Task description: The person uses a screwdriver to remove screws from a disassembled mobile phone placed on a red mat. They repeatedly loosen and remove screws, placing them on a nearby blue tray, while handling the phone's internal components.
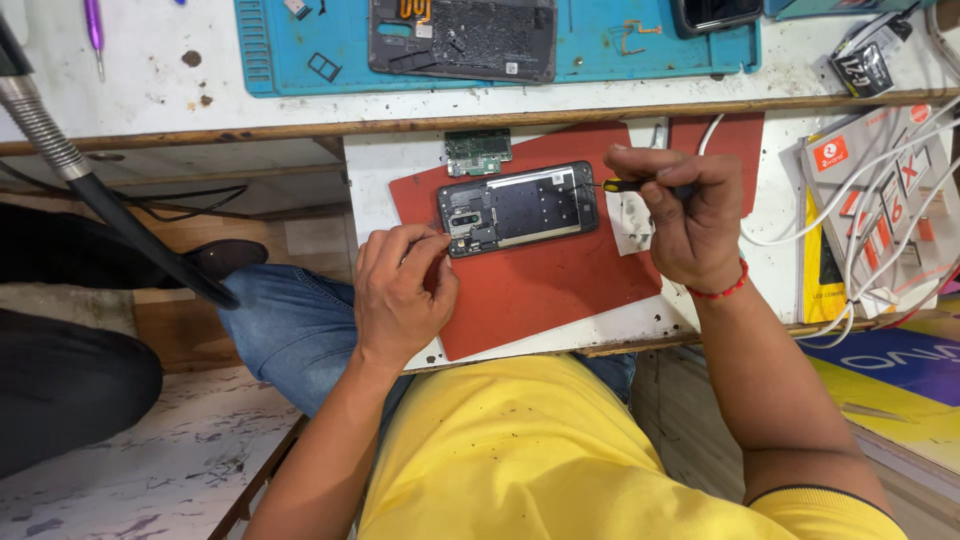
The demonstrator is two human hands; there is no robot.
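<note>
Opened phone [518, 208] lies flat on a red mat [540, 290], roughly mid-tabletop [400, 160] on the lower white board, back cover off, insides showing. Long axis runs left-right, parallel w/ the tabletop's near edge; camera end points left, toward the left hand.

Left hand [398, 290] sits at the phone's left-near corner, fingers [432, 243] pinched and touching the frame at the camera end, steadying it. Can't tell whether a small part is pinched betw. thumb and forefinger.

Right hand [690, 215] is just off the phone's right short end, fingers clenched round a small screwdriver [628, 184] w/ yellow-black grip. The shaft lies nearly level, pointing left along the phone's long axis; the tip meets the right end near the far-right corner. So the right hand is the one working, the left only holds.

A loose green circuit board [478, 151] rests just beyond the phone's far long side, at the mat's far edge, apart from it.

Room: bare mat along the near long side, betw. phone and the tabletop's near edge. Right side is crowded: white cables [800, 235] and printed packets [880, 190] by the right edge. Beyond the far edge, a raised shelf carries a blue mat [300, 45] w/ another stripped phone [465, 38].
</note>
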